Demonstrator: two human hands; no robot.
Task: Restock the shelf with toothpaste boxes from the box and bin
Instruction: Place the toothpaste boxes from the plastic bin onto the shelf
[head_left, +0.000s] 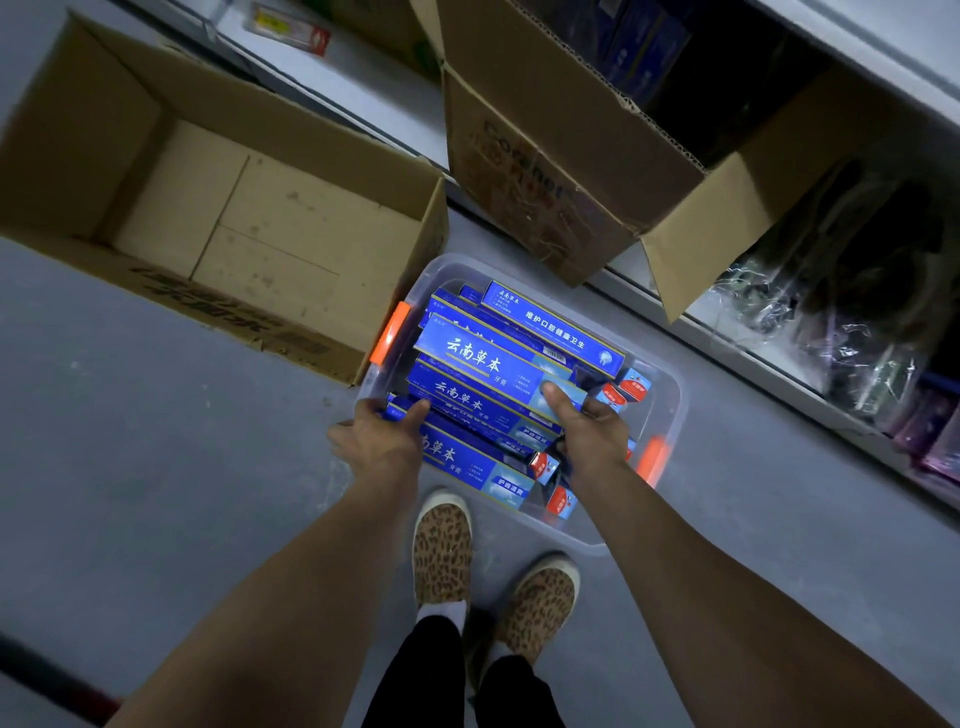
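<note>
A clear plastic bin (670, 395) with orange latches stands on the floor in front of my feet, filled with several blue toothpaste boxes (498, 358) lying lengthwise. My left hand (379, 441) grips the left ends of a stack of these boxes, thumb on top. My right hand (587, 431) grips the right ends of the same stack, thumb pressed on a box's top face. An open cardboard box (260, 218) at the left shows a bare bottom. The shelf (779, 338) runs along the right and the top.
A second cardboard box (545, 140) with raised flaps stands on the lower shelf just behind the bin. Dark packaged goods (857, 291) fill the shelf at the right. My feet in leopard-print shoes (441, 545) stand close to the bin's near edge on the grey floor.
</note>
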